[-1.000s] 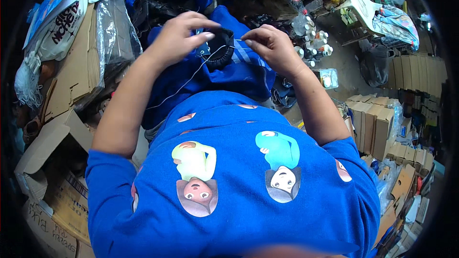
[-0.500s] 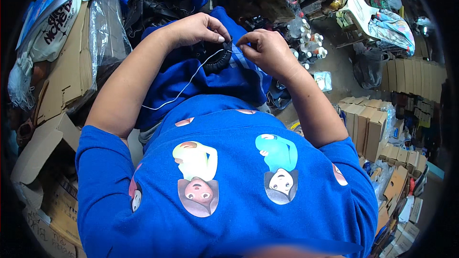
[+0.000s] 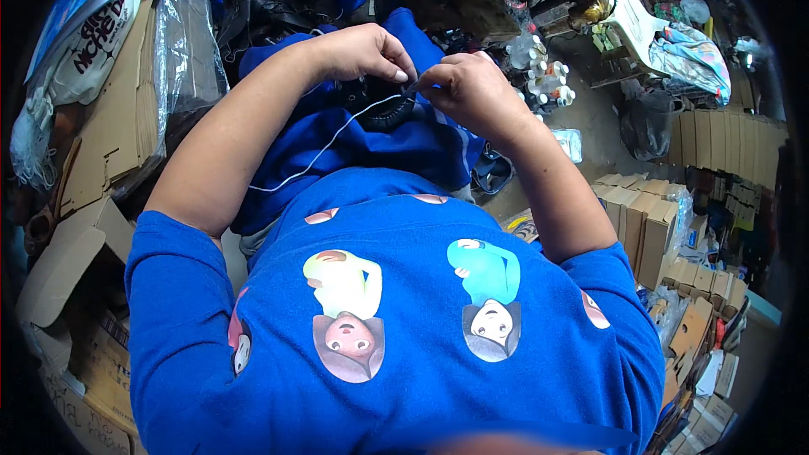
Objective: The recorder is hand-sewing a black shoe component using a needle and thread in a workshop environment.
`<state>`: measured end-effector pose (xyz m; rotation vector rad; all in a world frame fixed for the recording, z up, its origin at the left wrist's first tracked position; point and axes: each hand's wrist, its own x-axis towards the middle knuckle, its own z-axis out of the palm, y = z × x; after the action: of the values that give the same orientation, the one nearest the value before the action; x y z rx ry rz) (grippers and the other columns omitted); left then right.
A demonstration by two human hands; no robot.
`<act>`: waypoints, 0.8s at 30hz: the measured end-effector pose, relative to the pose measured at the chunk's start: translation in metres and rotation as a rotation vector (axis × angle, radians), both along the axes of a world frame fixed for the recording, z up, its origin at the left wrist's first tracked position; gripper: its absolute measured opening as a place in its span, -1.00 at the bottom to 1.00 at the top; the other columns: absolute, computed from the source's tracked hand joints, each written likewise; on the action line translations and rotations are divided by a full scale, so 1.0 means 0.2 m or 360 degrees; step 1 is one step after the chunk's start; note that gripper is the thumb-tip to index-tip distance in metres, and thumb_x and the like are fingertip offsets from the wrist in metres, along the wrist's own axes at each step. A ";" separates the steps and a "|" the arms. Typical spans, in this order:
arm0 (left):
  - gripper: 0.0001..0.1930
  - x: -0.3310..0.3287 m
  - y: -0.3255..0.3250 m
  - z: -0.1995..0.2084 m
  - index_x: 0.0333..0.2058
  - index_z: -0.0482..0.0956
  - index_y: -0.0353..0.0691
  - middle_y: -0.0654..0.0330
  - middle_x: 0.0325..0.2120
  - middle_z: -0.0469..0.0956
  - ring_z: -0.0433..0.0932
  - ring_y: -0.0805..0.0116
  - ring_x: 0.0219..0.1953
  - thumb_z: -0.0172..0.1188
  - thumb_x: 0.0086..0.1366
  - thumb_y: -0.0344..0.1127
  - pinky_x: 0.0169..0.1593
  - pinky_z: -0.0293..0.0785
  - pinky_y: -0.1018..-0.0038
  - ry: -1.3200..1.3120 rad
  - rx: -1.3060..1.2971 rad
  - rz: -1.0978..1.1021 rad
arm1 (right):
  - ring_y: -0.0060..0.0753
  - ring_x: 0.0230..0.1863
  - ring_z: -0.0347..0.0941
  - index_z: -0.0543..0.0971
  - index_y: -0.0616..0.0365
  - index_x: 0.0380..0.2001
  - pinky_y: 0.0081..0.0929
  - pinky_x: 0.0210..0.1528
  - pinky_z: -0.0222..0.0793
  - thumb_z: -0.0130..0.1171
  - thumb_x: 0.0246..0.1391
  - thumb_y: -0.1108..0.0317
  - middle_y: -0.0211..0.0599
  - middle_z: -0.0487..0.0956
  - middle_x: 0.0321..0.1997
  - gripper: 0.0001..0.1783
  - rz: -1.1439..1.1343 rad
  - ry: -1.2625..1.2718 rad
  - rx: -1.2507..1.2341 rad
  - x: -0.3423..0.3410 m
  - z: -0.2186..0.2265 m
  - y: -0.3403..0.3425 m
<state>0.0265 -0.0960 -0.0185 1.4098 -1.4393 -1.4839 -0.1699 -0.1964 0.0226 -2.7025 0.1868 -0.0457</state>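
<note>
On my lap, over blue cloth (image 3: 337, 156), lies a dark curved item with a ridged black edge (image 3: 389, 118), perhaps a shoe; my forearm and hands hide much of it. A thin white cord (image 3: 341, 131) runs up from beside my waist to this item. My left hand (image 3: 375, 52) is closed, thumb and fingertips pinching at the item's raised dark tip. Close against it on the right, my right hand (image 3: 472, 93) is closed too, its fingertips meeting the same tip. What the right fingers pinch is hidden.
Cardboard sheets (image 3: 126, 109) and an open carton (image 3: 72, 261) stand at my left. Several small white-capped bottles (image 3: 546, 80) sit beyond my right hand. Further right are a white plastic chair (image 3: 632, 21) with cloth, a black bag (image 3: 649, 122) and stacked cardboard pieces (image 3: 640, 219).
My right hand has moved left to meet my left hand at the dark tip. The short stretch of white cord between them no longer shows. My left hand has shifted slightly right.
</note>
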 end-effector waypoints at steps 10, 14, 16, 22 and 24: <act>-0.78 0.02 0.07 -0.06 -0.22 0.67 -0.22 0.15 -0.30 0.60 0.52 0.35 -0.16 0.26 0.12 -0.38 0.02 0.39 0.45 -0.0046 -0.0165 0.0027 | -0.26 -0.33 0.56 0.67 0.02 -0.33 -0.42 -0.24 0.46 0.32 -0.12 0.38 -0.27 0.57 -0.40 -0.81 -0.0353 0.0168 0.0971 -0.02 -0.13 -0.06; -0.76 0.01 0.10 -0.05 -0.20 0.67 -0.22 0.15 -0.27 0.59 0.50 0.32 -0.13 0.26 0.12 -0.37 0.05 0.37 0.44 -0.0025 -0.0109 0.0093 | -0.27 -0.32 0.54 0.66 0.07 -0.32 -0.42 -0.26 0.46 0.27 -0.08 0.44 -0.24 0.55 -0.37 -0.83 0.0003 0.0107 0.0253 -0.01 0.00 -0.04; -0.76 0.01 0.09 -0.05 -0.20 0.66 -0.22 0.15 -0.26 0.59 0.50 0.32 -0.14 0.25 0.12 -0.37 0.05 0.37 0.44 -0.0018 -0.0090 0.0109 | -0.21 -0.35 0.53 0.66 0.04 -0.35 -0.39 -0.25 0.45 0.29 -0.14 0.41 -0.24 0.54 -0.40 -0.81 0.0073 0.0057 0.0112 0.01 0.00 -0.02; -0.74 0.01 0.09 -0.06 -0.19 0.66 -0.21 0.14 -0.27 0.57 0.49 0.30 -0.13 0.26 0.10 -0.40 0.04 0.37 0.43 -0.0011 -0.0111 0.0078 | -0.19 -0.36 0.51 0.67 0.01 -0.39 -0.39 -0.18 0.43 0.32 -0.20 0.39 -0.25 0.52 -0.44 -0.81 0.0116 0.0026 0.0088 0.03 -0.03 -0.02; -0.73 0.01 0.10 -0.06 -0.19 0.67 -0.21 0.15 -0.28 0.57 0.49 0.30 -0.14 0.26 0.08 -0.43 0.03 0.38 0.43 -0.0086 -0.0195 0.0048 | -0.24 -0.36 0.51 0.68 0.01 -0.38 -0.42 -0.16 0.42 0.32 -0.17 0.40 -0.27 0.51 -0.44 -0.82 0.0045 0.0084 0.0301 0.02 -0.05 -0.05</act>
<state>0.0288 -0.0759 -0.0296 1.3998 -1.5088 -1.3247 -0.1660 -0.2067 0.0127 -2.5184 0.1605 0.0494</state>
